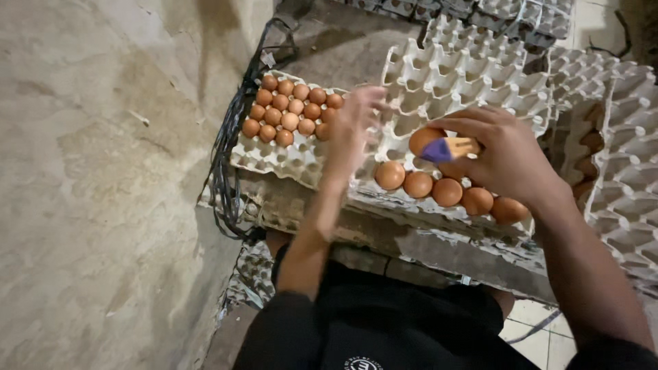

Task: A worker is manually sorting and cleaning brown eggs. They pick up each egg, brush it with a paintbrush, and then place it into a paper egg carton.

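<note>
My right hand (pixel 504 154) is closed on a brown egg (pixel 423 139) together with a small purple and orange tool (pixel 449 149), just over a grey pulp egg tray (pixel 473 82). A row of brown eggs (pixel 445 190) fills that tray's near edge. My left hand (pixel 355 127) is blurred, fingers apart, hovering between this tray and a second tray (pixel 274 159) on the left. The second tray holds several brown eggs (pixel 291 113) in its far half. Nothing is visible in my left hand.
More empty pulp trays are stacked at the right (pixel 627 171) and at the back (pixel 541 17). A rough concrete wall (pixel 103 185) runs along the left. Black cables (pixel 223 171) hang beside the left tray. Pale floor tiles (pixel 541 336) show below.
</note>
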